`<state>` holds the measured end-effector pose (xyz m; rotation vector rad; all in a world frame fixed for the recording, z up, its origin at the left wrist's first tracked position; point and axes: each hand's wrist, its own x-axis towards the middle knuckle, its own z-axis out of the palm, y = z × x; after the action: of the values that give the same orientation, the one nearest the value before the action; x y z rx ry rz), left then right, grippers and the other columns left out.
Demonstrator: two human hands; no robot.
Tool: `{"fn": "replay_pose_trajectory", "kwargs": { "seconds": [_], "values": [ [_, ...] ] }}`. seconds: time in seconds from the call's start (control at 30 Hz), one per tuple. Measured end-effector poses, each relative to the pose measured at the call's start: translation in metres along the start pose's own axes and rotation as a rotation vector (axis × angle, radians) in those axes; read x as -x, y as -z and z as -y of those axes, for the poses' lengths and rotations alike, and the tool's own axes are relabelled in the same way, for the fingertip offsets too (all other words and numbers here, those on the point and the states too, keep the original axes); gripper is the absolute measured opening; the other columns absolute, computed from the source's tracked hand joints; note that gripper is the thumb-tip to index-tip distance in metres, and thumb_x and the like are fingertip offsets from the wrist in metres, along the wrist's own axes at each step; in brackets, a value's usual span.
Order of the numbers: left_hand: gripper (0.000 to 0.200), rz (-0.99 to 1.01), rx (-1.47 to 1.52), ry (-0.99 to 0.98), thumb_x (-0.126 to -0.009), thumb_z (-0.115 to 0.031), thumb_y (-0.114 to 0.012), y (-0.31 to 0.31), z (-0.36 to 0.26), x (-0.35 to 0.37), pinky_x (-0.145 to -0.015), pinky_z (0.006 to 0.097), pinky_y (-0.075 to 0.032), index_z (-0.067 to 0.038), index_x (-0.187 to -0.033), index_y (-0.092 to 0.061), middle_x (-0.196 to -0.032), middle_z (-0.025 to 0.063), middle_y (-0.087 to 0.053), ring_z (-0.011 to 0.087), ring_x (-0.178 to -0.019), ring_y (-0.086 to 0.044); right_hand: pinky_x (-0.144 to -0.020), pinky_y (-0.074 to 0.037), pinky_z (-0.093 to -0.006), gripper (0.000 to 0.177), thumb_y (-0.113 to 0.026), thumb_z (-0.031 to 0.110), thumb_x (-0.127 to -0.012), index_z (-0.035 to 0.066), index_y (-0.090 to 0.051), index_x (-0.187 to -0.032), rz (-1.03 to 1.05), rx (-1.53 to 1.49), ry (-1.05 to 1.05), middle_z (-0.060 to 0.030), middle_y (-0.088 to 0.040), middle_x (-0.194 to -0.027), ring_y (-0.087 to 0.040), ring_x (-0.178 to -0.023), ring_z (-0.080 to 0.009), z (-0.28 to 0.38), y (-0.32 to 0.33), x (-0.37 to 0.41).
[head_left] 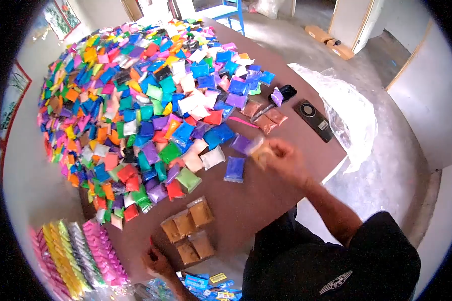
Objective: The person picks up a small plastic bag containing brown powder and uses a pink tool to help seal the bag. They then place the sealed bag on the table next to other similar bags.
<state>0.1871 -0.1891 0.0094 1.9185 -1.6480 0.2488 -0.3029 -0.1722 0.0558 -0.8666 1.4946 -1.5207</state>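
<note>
My right hand (281, 156) is raised over the table's right part, fingers closed on a yellowish packet (260, 153), both smeared by motion. Just left of it lie a purple packet (240, 144) and a blue packet (234, 169). At the table's near edge is my left hand (158, 262), its fingers curled, with something small and red at the fingertips. Beside that hand, several brown packets (184, 222) lie in a group. A huge heap of coloured packets (150, 115) covers the table's left and far parts.
On the table's right side are a black scale (313, 119), a black container (288, 92), a pen-like item (262, 113) and reddish-brown packets (275, 116). Clear plastic (346, 115) hangs off that edge. Shiny packet strips (78, 256) stand lower left; blue packages (201, 282) lie below.
</note>
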Motion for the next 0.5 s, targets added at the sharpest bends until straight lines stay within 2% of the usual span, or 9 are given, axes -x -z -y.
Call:
{"fn": "replay_pose_trajectory", "kwargs": {
  "seconds": [0.07, 0.2, 0.27, 0.33, 0.37, 0.43, 0.47, 0.5],
  "values": [
    [0.015, -0.095, 0.097, -0.139, -0.094, -0.015, -0.076, -0.004, -0.001, 0.001, -0.060, 0.0447, -0.052, -0.002, -0.087, -0.071, -0.077, 0.0140, -0.068, 0.0328, -0.066, -0.065, -0.086, -0.055, -0.0289, 0.025, -0.072, 0.006, -0.095, 0.001, -0.065, -0.118, 0.107, -0.078, -0.072, -0.0010, -0.069, -0.109, -0.066, -0.099, -0.0105, -0.015, -0.002, 0.043],
    [0.016, -0.062, 0.016, -0.191, -0.091, -0.016, -0.078, 0.001, 0.001, 0.001, -0.060, 0.0455, -0.051, -0.004, -0.084, -0.071, -0.076, 0.0137, -0.067, 0.0323, -0.067, -0.064, -0.088, -0.054, -0.0298, 0.030, -0.073, 0.002, -0.092, 0.002, -0.062, -0.121, 0.110, -0.045, 0.056, -0.0019, -0.069, -0.110, -0.066, -0.100, -0.0112, -0.044, -0.015, 0.081],
    [0.015, -0.074, 0.094, -0.188, -0.091, -0.016, -0.076, 0.006, -0.003, 0.002, -0.061, 0.0457, -0.051, -0.003, -0.083, -0.071, -0.076, 0.0148, -0.067, 0.0330, -0.066, -0.064, -0.088, -0.053, -0.0292, 0.036, -0.073, -0.003, -0.091, 0.003, -0.059, -0.123, 0.075, 0.207, 0.125, -0.0035, -0.069, -0.109, -0.066, -0.099, -0.0114, -0.055, -0.017, 0.086],
    [0.016, -0.166, 0.205, -0.292, -0.093, -0.015, -0.074, -0.006, 0.014, -0.001, -0.060, 0.0416, -0.050, -0.002, -0.084, -0.071, -0.074, 0.0103, -0.065, 0.0264, -0.065, -0.062, -0.087, -0.054, -0.0294, 0.036, -0.071, -0.003, -0.092, 0.003, -0.059, -0.125, 0.073, 0.219, 0.139, -0.0038, -0.069, -0.107, -0.066, -0.099, -0.0115, -0.051, -0.018, 0.088],
    [0.016, -0.171, 0.200, -0.294, -0.093, -0.015, -0.074, -0.013, 0.031, -0.003, -0.060, 0.0416, -0.050, -0.002, -0.084, -0.071, -0.074, 0.0103, -0.065, 0.0264, -0.065, -0.062, -0.086, -0.054, -0.0296, 0.036, -0.070, -0.003, -0.093, 0.003, -0.058, -0.126, 0.068, 0.240, 0.145, -0.0041, -0.068, -0.106, -0.066, -0.098, -0.0115, -0.048, -0.018, 0.087],
    [0.019, 0.000, 0.519, 0.182, -0.095, -0.016, -0.074, -0.009, 0.046, -0.007, -0.059, 0.0362, -0.048, -0.002, -0.084, -0.069, -0.071, 0.0038, -0.061, 0.0163, -0.066, -0.058, -0.085, -0.054, -0.0293, 0.033, -0.069, -0.001, -0.094, 0.003, -0.058, -0.126, 0.094, 0.110, 0.123, -0.0037, -0.068, -0.105, -0.066, -0.097, -0.0113, -0.046, -0.017, 0.087],
    [0.019, 0.000, 0.512, 0.179, -0.095, -0.016, -0.074, -0.004, 0.055, -0.003, -0.059, 0.0362, -0.048, -0.002, -0.084, -0.069, -0.071, 0.0038, -0.061, 0.0163, -0.066, -0.058, -0.084, -0.054, -0.0290, 0.031, -0.068, 0.001, -0.096, 0.002, -0.059, -0.125, 0.116, -0.013, 0.097, -0.0032, -0.068, -0.104, -0.066, -0.096, -0.0111, -0.046, -0.016, 0.086],
    [0.018, -0.017, 0.565, 0.209, -0.096, -0.016, -0.073, 0.023, 0.029, -0.003, -0.061, 0.0332, -0.048, -0.002, -0.085, -0.069, -0.074, 0.0023, -0.061, 0.0132, -0.069, -0.057, -0.084, -0.054, -0.0290, 0.031, -0.068, 0.001, -0.096, 0.002, -0.059, -0.125, 0.115, -0.021, 0.088, -0.0032, -0.068, -0.104, -0.066, -0.096, -0.0111, -0.048, -0.014, 0.083]
  ]
}}
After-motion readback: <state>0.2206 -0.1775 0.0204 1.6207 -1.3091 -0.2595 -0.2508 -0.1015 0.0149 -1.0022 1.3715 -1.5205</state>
